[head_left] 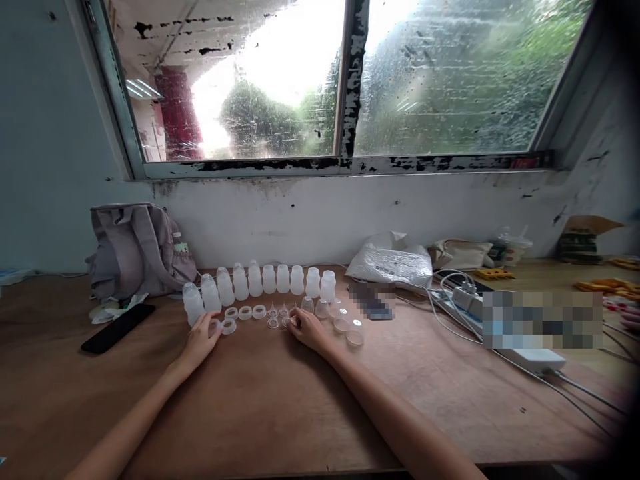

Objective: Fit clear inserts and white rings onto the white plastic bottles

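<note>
A curved row of several frosted baby bottles stands upright; those on the left wear clear caps, those on the right are open-necked. My left hand rests before the leftmost bottles, its fingers closed on a translucent bottle ring. Several similar rings lie just right of it. My right hand is at a cluster of clear bottle nipples, fingertips pinched on one nipple, partly hidden. Clear domed caps and flat round discs lie beyond and right of that hand.
A grey backpack and a black phone are at left. Behind the bottles runs the wall below a window. A silvery plastic bag, a dark phone-like item and a power strip with trailing cables occupy the right.
</note>
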Available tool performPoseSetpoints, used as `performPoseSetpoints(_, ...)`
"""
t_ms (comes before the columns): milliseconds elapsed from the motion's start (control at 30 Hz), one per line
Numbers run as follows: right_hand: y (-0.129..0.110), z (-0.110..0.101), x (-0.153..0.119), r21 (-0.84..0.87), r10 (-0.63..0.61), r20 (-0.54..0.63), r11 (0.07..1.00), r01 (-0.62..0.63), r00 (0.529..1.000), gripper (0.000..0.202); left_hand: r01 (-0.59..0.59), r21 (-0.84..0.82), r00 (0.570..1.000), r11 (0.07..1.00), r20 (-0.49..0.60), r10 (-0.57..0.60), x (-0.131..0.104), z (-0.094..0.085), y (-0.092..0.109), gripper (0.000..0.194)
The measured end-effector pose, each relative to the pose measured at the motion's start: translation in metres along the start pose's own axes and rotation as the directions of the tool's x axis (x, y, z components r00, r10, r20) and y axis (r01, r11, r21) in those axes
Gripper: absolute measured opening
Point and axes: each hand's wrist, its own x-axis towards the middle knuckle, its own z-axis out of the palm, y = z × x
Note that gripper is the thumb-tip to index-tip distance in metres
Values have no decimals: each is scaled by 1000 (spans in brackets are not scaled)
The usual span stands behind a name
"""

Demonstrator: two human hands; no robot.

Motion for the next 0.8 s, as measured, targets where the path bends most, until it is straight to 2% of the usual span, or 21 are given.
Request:
performPoseSetpoints(67,-2,-3,-3,38,-66,20,997,65,998,15,-49,-74,997,996,-67,44,5,7,27,34)
performPoseSetpoints(167,-2,-4,-5,86,-168,50,983,163,985,15,-134,-180,989,975,-79,122,14,27,74,35)
performPoseSetpoints(267,4,-2,-5,168,-148,16,975,143,989,25,-266,-243,963,933,-20,269,22,52,111,35)
performPoseSetpoints(333,10,-1,-5,215,-86,-35,972,91,996,28,-312,-255,945,915,13,326,27,67,124,34)
performPoseSetpoints(433,19,0,-4,243,-13,-96,969,36,995,29,-305,-232,943,924,62,327,30,83,129,30)
performPoseSetpoints(567,23,1,-4,252,43,-116,968,-12,992,30,-260,-201,945,945,150,292,26,96,122,27)
performPoseSetpoints(667,23,1,-7,226,15,-107,974,10,994,29,-267,-229,929,936,198,313,20,99,118,34)
performPoseSetpoints(733,21,-1,-11,201,-29,-103,978,49,994,29,-261,-259,933,930,180,312,17,97,118,40)
performPoseSetpoints(800,19,-6,-17,169,-66,-97,982,82,993,27,-227,-278,951,933,143,274,16,92,120,38)
